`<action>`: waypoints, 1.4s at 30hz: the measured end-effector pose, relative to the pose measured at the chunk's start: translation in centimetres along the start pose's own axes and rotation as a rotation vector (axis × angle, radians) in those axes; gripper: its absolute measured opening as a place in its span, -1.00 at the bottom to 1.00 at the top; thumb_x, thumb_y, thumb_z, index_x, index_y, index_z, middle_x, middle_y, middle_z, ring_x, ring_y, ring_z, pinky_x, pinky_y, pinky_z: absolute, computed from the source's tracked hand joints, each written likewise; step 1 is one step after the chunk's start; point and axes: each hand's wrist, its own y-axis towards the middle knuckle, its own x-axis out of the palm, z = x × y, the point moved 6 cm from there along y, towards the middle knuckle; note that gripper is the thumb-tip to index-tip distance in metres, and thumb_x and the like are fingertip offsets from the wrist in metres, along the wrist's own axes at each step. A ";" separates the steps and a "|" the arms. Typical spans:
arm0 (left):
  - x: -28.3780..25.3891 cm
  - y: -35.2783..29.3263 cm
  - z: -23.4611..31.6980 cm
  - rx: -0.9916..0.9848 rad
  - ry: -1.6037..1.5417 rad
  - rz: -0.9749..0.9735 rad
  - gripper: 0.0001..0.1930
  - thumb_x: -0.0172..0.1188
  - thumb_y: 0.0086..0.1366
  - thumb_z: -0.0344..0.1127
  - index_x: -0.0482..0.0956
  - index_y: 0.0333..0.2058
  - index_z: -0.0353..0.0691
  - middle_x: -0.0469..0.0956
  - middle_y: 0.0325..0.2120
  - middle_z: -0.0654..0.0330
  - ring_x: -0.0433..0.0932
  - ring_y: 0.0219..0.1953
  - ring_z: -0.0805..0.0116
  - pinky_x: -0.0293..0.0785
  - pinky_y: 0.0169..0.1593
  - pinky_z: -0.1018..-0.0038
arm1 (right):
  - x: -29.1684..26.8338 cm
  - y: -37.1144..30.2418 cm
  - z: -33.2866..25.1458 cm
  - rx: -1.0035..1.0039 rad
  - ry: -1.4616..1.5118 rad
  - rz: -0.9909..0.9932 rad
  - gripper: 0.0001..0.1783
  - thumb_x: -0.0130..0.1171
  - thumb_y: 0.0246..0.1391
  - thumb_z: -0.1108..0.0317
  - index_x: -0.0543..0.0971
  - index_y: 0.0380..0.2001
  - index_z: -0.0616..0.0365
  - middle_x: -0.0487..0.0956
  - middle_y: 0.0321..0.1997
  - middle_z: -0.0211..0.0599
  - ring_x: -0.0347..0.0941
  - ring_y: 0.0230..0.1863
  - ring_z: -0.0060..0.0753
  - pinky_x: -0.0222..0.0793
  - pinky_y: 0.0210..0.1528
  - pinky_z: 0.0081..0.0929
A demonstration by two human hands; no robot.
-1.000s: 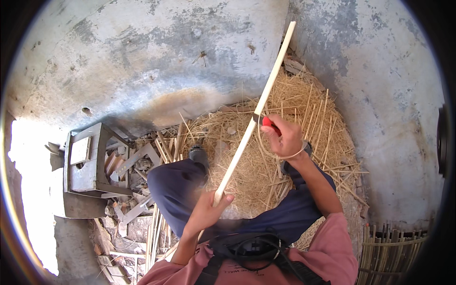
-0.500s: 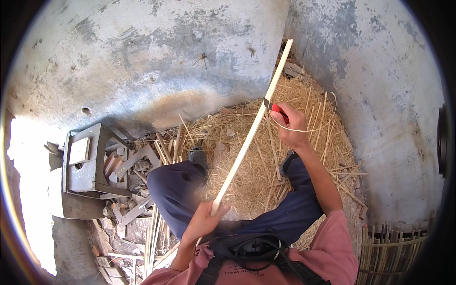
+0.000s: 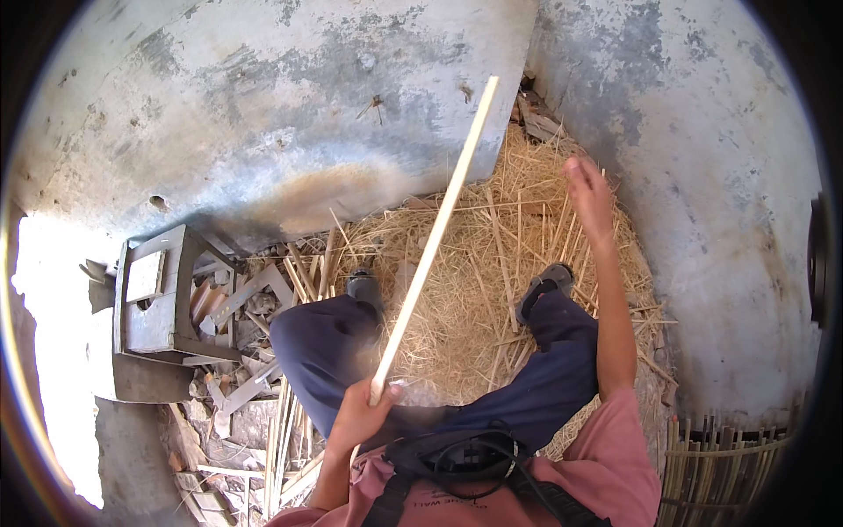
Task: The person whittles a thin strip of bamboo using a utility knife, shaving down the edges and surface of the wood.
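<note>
A long, pale bamboo strip slants up and away from my lap, its far end in front of the wall. My left hand is closed round its near end, close to my waist. Off to the right of the strip and apart from it, my right hand is raised over the shavings with its fingers curled and a little blurred. What those fingers hold is hidden; no knife shows there now. Between my feet and beyond them lies a thick heap of straw-coloured shavings.
A worn wooden stool lies at the left among broken tiles and wood scraps. Loose bamboo strips lie by my left leg. Weathered walls meet in the far corner. A slatted bamboo basket stands at the lower right.
My right hand, which held a red-handled knife against the strip, has swung right, off it. The thin curled shaving beside that hand no longer shows. The strip's far end has shifted left.
</note>
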 end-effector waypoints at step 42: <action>1.3 4.6 10.7 0.247 0.069 0.093 -0.56 0.54 0.30 -0.18 0.46 -0.17 -0.31 0.45 -0.57 0.32 0.30 -0.47 0.64 0.32 -0.43 0.53 | 14.6 -21.2 -11.1 -0.859 0.217 -0.584 -0.79 0.36 0.24 0.28 0.60 -0.20 0.16 0.65 -0.38 -0.29 0.64 -0.48 -0.22 0.53 -0.47 -0.34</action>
